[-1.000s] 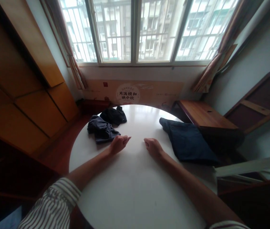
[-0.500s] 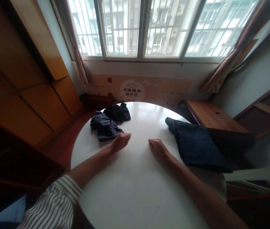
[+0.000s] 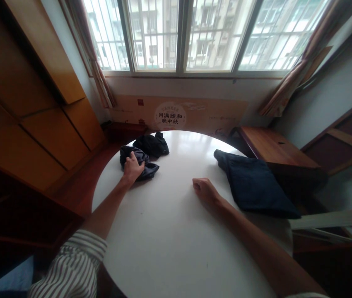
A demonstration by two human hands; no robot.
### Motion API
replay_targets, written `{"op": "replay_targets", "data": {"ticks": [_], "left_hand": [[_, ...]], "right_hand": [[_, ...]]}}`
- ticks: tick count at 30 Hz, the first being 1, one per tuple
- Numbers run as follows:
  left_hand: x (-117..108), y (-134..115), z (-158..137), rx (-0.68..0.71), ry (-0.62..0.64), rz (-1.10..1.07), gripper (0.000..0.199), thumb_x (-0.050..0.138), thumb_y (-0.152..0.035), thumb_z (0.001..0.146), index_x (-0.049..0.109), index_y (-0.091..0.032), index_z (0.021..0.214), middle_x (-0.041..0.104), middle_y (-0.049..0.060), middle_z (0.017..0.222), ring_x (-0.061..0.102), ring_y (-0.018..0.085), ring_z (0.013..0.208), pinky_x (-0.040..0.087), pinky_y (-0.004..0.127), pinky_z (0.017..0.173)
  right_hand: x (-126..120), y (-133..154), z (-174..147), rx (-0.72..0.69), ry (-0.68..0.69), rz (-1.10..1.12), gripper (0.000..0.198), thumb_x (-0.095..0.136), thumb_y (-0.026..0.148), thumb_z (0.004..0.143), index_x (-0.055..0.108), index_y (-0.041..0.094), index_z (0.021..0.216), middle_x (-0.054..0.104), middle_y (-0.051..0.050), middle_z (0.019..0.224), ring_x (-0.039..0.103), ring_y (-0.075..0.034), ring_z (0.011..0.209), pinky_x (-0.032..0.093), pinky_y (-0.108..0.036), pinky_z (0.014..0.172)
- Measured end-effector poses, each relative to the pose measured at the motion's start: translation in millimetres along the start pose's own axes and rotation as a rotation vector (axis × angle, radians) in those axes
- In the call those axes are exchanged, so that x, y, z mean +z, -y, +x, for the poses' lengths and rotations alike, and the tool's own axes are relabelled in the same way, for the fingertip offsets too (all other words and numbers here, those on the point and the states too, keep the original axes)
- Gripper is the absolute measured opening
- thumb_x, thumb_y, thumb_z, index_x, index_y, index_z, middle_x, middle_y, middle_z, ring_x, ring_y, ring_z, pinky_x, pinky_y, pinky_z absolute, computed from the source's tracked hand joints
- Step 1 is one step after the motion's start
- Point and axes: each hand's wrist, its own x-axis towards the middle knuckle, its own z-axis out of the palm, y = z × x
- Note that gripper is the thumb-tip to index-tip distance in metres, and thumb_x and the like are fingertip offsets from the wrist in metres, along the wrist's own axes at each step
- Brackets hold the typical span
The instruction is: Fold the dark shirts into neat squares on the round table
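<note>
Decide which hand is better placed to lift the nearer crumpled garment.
Likely the left hand: it touches the nearer crumpled garment, while the right hand is curled and apart from it.

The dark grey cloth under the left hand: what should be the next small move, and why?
Probably, the left hand should draw the dark grey cloth toward the right hand: the left hand lies on this cloth, a black cloth is close behind it, and the right hand is curled, apart from both.
</note>
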Motion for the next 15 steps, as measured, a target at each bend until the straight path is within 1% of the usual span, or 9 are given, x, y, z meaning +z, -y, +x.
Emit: {"op": "replay_targets", "data": {"ticks": [2, 5, 6, 7, 9, 11, 12, 13, 15], "left_hand": [[-8.6, -3.9, -2.8, 0.043, -0.007, -0.082, 0.051, 0.064, -0.036, 0.086, 0.055, -0.010, 0.130, 0.067, 0.022, 0.114, 0.066, 0.035, 0.106, 0.049, 0.042, 0.092], [-19.2, -11.1, -10.8, 0.196, 0.002, -0.350, 0.032, 0.060, -0.043, 0.088, 0.067, -0.015, 0.103, 0.071, 0.013, 0.097, 0.068, 0.030, 0.096, 0.051, 0.037, 0.086], [-20.2, -13.3, -14.4, 0.260, 0.057, -0.470, 0.032, 0.059, -0.046, 0.088, 0.067, -0.016, 0.092, 0.071, 0.010, 0.089, 0.068, 0.028, 0.090, 0.052, 0.035, 0.081], [-19.4, -15.4, -18.7, 0.319, 0.151, -0.596, 0.034, 0.058, -0.049, 0.088, 0.066, -0.016, 0.083, 0.069, 0.008, 0.081, 0.067, 0.026, 0.083, 0.052, 0.033, 0.075], [-13.4, -19.2, -29.2, 0.405, 0.379, -0.806, 0.040, 0.059, -0.054, 0.087, 0.063, -0.016, 0.076, 0.065, 0.005, 0.071, 0.064, 0.022, 0.072, 0.051, 0.031, 0.064], [-4.4, -22.7, -40.9, 0.444, 0.536, -0.920, 0.043, 0.059, -0.058, 0.086, 0.064, -0.015, 0.082, 0.066, 0.005, 0.074, 0.063, 0.022, 0.072, 0.052, 0.031, 0.062], [-0.2, -24.1, -46.0, 0.456, 0.559, -0.945, 0.044, 0.057, -0.058, 0.088, 0.065, -0.014, 0.088, 0.068, 0.006, 0.078, 0.064, 0.022, 0.075, 0.053, 0.032, 0.063], [3.5, -25.2, -49.8, 0.466, 0.539, -0.958, 0.046, 0.053, -0.058, 0.092, 0.065, -0.013, 0.096, 0.070, 0.008, 0.085, 0.065, 0.023, 0.080, 0.055, 0.034, 0.066], [8.2, -25.9, -51.3, 0.525, 0.424, -0.926, 0.049, 0.037, -0.052, 0.101, 0.062, -0.012, 0.113, 0.071, 0.013, 0.099, 0.066, 0.025, 0.090, 0.057, 0.037, 0.073]], "right_hand": [[-0.2, 1.5, 0.8, -0.001, -0.024, 0.010, 0.023, 0.044, 0.007, 0.070, 0.033, 0.022, 0.056, 0.033, 0.005, 0.053, 0.031, -0.010, 0.050, 0.024, -0.025, 0.052], [-1.7, 6.3, 1.7, 0.008, -0.084, 0.056, 0.017, 0.051, 0.014, 0.081, 0.047, 0.021, 0.067, 0.045, 0.003, 0.062, 0.039, -0.011, 0.054, 0.033, -0.024, 0.054], [-2.3, 8.3, 1.6, 0.009, -0.103, 0.104, 0.009, 0.055, 0.019, 0.084, 0.053, 0.020, 0.076, 0.051, 0.001, 0.069, 0.044, -0.011, 0.056, 0.037, -0.024, 0.055], [-2.8, 10.5, 1.1, 0.005, -0.116, 0.171, 0.007, 0.060, 0.024, 0.085, 0.058, 0.019, 0.089, 0.058, -0.003, 0.080, 0.050, -0.013, 0.061, 0.042, -0.025, 0.057], [-3.4, 14.9, -0.9, -0.021, -0.107, 0.349, 0.045, 0.071, 0.032, 0.080, 0.056, 0.021, 0.121, 0.062, -0.010, 0.111, 0.062, -0.018, 0.080, 0.051, -0.029, 0.066], [-3.5, 19.5, -3.4, -0.039, -0.058, 0.514, 0.077, 0.078, 0.034, 0.073, 0.042, 0.027, 0.141, 0.053, -0.013, 0.135, 0.062, -0.024, 0.106, 0.054, -0.034, 0.082], [-3.6, 21.8, -4.3, -0.033, -0.029, 0.579, 0.084, 0.079, 0.033, 0.072, 0.038, 0.029, 0.145, 0.051, -0.012, 0.140, 0.060, -0.026, 0.115, 0.053, -0.036, 0.088], [-4.0, 24.0, -4.8, -0.010, -0.018, 0.627, 0.085, 0.078, 0.031, 0.072, 0.037, 0.029, 0.146, 0.053, -0.011, 0.139, 0.059, -0.026, 0.117, 0.051, -0.037, 0.092], [-5.9, 27.4, -4.2, 0.072, -0.041, 0.678, 0.073, 0.071, 0.026, 0.075, 0.042, 0.027, 0.142, 0.062, -0.009, 0.126, 0.062, -0.025, 0.110, 0.051, -0.036, 0.090]]}}
